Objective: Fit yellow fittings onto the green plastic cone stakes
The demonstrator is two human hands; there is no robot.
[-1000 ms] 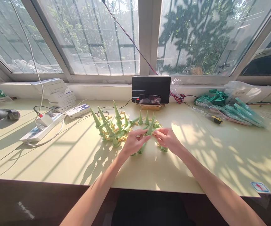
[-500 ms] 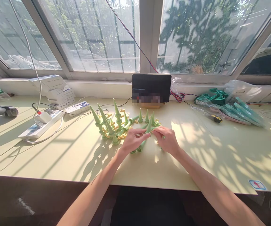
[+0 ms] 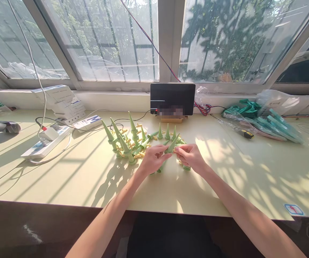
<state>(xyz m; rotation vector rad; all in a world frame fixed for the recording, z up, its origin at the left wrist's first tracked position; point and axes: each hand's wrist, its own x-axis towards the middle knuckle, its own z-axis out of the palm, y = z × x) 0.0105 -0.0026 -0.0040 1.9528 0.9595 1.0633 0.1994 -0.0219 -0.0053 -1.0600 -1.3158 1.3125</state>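
Observation:
Between my two hands a green plastic cone (image 3: pixel 172 144) is held above the table, its tip tilted up to the right. My left hand (image 3: pixel 154 158) pinches its base from the left, thumb and fingers closed. On the other side my right hand (image 3: pixel 190 155) has its fingertips together at the cone's base; any small part in them is hidden. To the left stands a group of joined green cones (image 3: pixel 124 145) with yellow pegs. Several smaller green cones (image 3: pixel 167 132) stand upright behind my hands. Green tube-like pieces (image 3: pixel 186 167) lie partly hidden beneath them.
A dark tablet (image 3: pixel 172 100) leans on a stand by the window. A white power strip (image 3: pixel 47 141) and stacked white boxes (image 3: pixel 63 102) are at left. Plastic-wrapped green pieces (image 3: pixel 275 123) and a black-and-yellow tool (image 3: pixel 247 134) lie at right. The table's front edge runs near my forearms.
The cone between my hands has tipped from nearly upright to leaning right. My right hand has turned slightly, and a green tube-like piece below it shows more.

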